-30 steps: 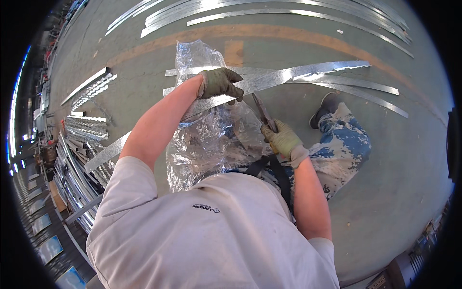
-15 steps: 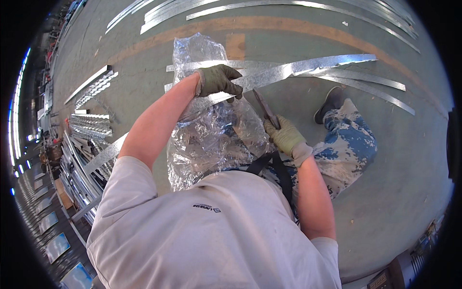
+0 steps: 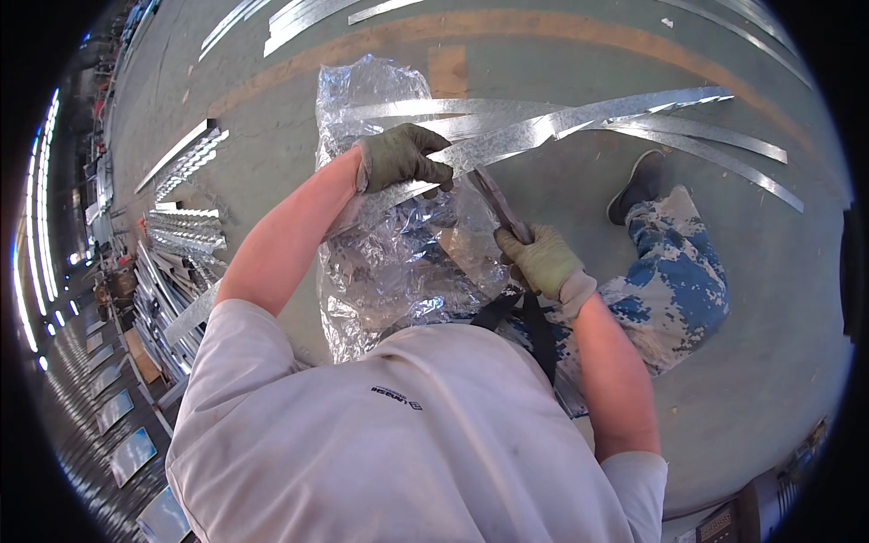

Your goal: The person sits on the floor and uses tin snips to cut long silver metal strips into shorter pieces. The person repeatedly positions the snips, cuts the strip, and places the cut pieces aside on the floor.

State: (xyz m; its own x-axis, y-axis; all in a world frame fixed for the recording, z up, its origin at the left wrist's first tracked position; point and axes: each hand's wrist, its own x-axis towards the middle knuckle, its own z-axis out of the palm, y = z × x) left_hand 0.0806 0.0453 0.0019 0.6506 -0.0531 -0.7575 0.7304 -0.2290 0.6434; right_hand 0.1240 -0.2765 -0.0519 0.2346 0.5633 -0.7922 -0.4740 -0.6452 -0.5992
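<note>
My left hand, in a green work glove, is closed on a long galvanized metal strip that slants up to the right across my front. In my gloved right hand are dark tin snips, gripped by the handles. Their tip meets the strip's lower edge just right of my left fingers; whether the blades straddle the metal is hard to tell. Clear plastic sheeting covers my lap and extends beyond the strip. More metal strips lie behind and to the right.
My leg in camouflage trousers is bent out at the right, with a dark shoe. Several metal profiles are piled at the left. Other strips lie on the floor at the far side, beyond a faded orange line.
The snips' tip has come up to the strip's lower edge. The strip's right end has shifted slightly up and right; the whole view has moved a little. Both hands keep their holds.
</note>
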